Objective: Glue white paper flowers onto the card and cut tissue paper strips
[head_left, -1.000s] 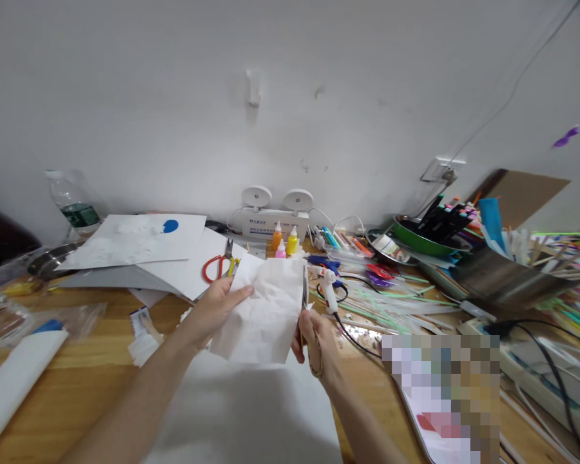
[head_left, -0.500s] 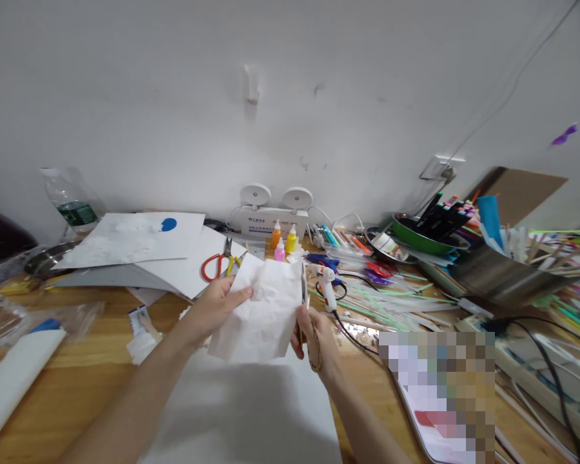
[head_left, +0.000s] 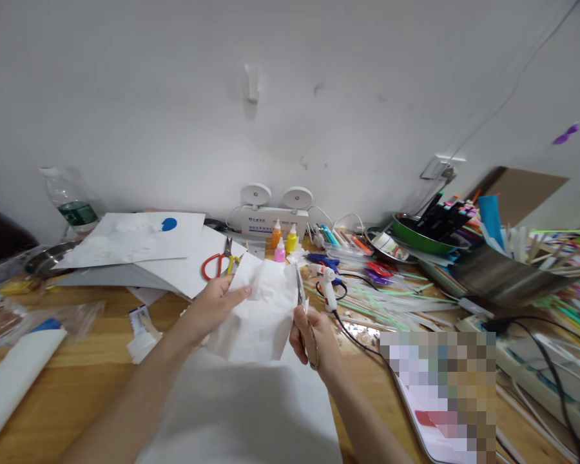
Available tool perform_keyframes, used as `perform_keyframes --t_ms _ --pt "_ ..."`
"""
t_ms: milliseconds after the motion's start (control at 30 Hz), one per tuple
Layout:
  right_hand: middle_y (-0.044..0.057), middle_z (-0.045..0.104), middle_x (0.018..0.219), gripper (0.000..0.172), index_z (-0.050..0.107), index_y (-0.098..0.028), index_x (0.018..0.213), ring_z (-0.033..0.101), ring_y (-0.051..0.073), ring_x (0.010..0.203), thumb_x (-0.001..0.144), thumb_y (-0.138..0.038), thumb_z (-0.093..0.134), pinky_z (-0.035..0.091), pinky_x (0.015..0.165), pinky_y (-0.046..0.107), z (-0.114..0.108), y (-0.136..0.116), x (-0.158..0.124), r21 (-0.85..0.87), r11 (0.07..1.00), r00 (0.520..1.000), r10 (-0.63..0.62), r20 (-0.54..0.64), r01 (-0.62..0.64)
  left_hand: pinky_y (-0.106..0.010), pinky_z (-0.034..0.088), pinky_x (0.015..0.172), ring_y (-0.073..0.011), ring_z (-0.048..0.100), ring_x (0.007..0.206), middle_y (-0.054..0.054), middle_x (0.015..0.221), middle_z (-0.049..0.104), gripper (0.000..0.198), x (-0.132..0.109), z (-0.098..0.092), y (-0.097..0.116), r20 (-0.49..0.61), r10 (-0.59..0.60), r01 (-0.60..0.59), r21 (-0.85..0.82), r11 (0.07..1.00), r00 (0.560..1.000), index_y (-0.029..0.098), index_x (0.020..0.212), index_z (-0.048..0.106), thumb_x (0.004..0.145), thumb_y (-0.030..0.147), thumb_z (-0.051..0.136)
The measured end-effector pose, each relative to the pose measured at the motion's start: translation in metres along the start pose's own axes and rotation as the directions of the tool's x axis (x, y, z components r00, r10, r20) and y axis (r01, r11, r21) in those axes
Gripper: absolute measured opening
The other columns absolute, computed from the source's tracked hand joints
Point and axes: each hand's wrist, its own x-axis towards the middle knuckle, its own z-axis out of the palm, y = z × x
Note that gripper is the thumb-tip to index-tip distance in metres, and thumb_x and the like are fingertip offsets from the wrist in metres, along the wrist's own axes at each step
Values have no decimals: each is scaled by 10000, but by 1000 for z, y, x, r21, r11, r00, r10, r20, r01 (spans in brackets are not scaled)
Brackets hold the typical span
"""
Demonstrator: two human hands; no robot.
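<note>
A thin white sheet of tissue paper (head_left: 258,316) hangs above the desk, slightly crumpled. My left hand (head_left: 220,306) pinches its left side between thumb and fingers. On the other side my right hand (head_left: 319,338) grips a pair of scissors (head_left: 299,287), whose handles show gold. Their blades point away from me along the paper's right edge, and a narrow strip of paper lies to their right. Below the held sheet a larger white sheet (head_left: 241,412) rests on the wooden desk.
Red-handled pliers (head_left: 214,265) lie beyond my left hand. Small paint bottles (head_left: 291,240) stand at the back. A white glue gun (head_left: 327,287) with a cord sits right of the scissors, near a tablet (head_left: 435,419). White boards (head_left: 135,241) and a bottle (head_left: 72,203) are at left.
The scissors and my right hand have shifted slightly left, and the blades now show more plainly at the paper's right edge. My left hand keeps its pinch.
</note>
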Motion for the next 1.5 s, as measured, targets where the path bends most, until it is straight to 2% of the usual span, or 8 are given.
perform_keyframes --t_ms 200,467,667,1000,1067,1133,1300,1500 --pt "-43 297 222 644 355 -192 321 247 42 204 691 -714 290 181 261 183 1 2 2 28 1000 1000 14 6 -14 -242 408 483 -190 586 591 -29 638 637 324 -1 -1 2 -53 16 -17 -19 1000 998 130 771 614 609 410 602" --pt "-63 277 208 595 387 -191 387 245 45 198 680 -705 330 175 256 184 -1 0 1 40 999 1000 11 10 -12 -249 406 470 -188 581 558 -19 583 622 309 -2 -1 3 -75 29 -31 -26 999 997 131 739 616 600 408 607" --pt "-68 365 237 572 496 -155 560 250 45 189 664 -701 360 171 250 172 -2 4 3 63 996 998 60 22 -61 -254 416 476 -197 591 573 -24 596 634 306 0 -4 1 -84 15 -21 -77 997 996 135 736 615 581 398 633" --pt "-46 410 298 614 489 -135 595 307 53 213 704 -707 293 185 268 173 2 9 4 173 982 997 74 35 -79 -259 460 554 -188 613 649 -42 716 666 320 0 -5 4 -1 26 -26 -102 994 1000 140 865 598 687 404 566" --pt "-36 429 351 638 499 -126 625 342 62 256 689 -724 287 232 302 189 4 10 5 241 970 998 28 61 -42 -257 468 561 -182 614 645 -39 731 671 328 1 -5 4 -52 50 -58 -166 984 997 143 900 592 680 385 585" --pt "-17 464 433 644 521 -114 687 380 72 326 702 -714 285 285 361 207 6 13 5 296 955 995 -43 89 15 -252 476 578 -173 617 651 -34 755 674 336 3 -4 3 -152 77 -112 -241 964 985 151 925 584 671 370 603" --pt "13 496 599 557 529 -119 855 422 104 499 763 -632 334 342 493 237 15 24 1 296 945 968 -191 160 137 -228 486 563 -168 624 664 -33 799 679 330 7 -8 3 -376 104 -248 -359 900 921 166 936 575 662 345 623" --pt "22 498 642 527 516 -129 861 421 115 555 804 -599 284 356 550 251 27 22 -14 196 974 943 -168 287 114 -228 504 607 -173 628 727 -18 846 678 269 8 -13 4 -502 122 -358 -406 841 856 191 898 586 676 339 611"
